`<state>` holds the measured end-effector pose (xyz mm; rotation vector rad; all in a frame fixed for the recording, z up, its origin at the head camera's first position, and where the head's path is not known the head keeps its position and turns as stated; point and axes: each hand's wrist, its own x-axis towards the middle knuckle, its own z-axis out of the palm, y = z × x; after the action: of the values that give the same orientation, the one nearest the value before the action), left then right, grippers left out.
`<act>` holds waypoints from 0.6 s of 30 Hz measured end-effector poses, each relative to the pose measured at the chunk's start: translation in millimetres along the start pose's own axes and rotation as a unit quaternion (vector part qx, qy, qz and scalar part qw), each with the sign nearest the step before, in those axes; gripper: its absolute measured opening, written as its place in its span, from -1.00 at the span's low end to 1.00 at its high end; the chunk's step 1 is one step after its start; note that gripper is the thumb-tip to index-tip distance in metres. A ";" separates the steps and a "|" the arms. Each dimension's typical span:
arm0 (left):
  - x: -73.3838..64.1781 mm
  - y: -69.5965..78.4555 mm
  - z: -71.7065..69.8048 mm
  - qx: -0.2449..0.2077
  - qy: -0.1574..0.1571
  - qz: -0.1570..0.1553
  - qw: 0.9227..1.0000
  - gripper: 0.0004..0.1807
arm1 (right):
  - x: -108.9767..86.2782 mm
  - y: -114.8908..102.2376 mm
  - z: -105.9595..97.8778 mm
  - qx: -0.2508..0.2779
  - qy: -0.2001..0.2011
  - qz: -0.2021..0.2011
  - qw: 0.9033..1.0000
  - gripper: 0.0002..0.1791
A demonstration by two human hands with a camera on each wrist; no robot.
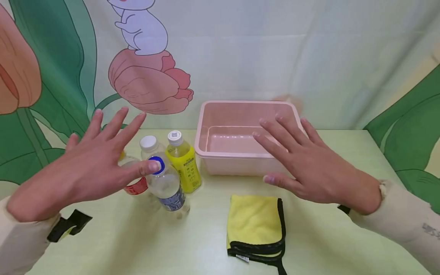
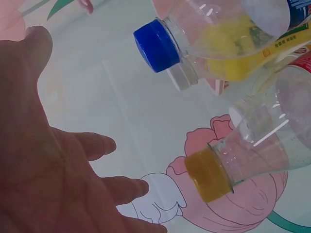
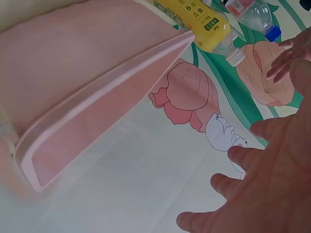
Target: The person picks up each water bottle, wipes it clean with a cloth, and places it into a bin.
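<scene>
My left hand (image 1: 99,164) hovers with spread fingers over the bottles at the left, holding nothing. Its thumb overlaps the blue-capped clear bottle (image 1: 173,198) in the head view. Behind that stand a yellow-labelled bottle (image 1: 187,168), a white-capped bottle (image 1: 148,143) and a red-labelled bottle (image 1: 137,187), partly hidden by the hand. In the left wrist view the red-labelled one shows an orange-yellow cap (image 2: 209,174). My right hand (image 1: 309,164), fingers also spread, is held above the right side of a pink plastic basin (image 1: 237,166). Nothing is in it.
A folded yellow cloth (image 1: 255,221) with black edging lies on the pale table (image 1: 196,244), in front of the basin. Behind the table hangs a curtain (image 1: 240,49) printed with flowers and a white animal. Black straps (image 1: 70,225) show at the wrists.
</scene>
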<state>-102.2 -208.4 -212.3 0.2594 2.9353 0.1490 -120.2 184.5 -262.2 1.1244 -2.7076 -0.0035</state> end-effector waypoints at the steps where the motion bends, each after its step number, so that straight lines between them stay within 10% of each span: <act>1: 0.0 -1.1 0.6 0.000 0.001 -0.001 1.000 0.12 | -0.3 -0.3 1.9 -0.001 0.000 -0.001 1.000 -0.09; 18: 7.2 -20.9 19.0 -0.039 0.009 0.007 0.999 0.21 | -8.8 -6.5 35.6 0.005 -0.010 -0.018 1.000 -0.12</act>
<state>-108.9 -226.0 -234.6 0.2676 2.9375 0.2672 -116.6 183.3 -299.2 1.1823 -2.7070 -0.0057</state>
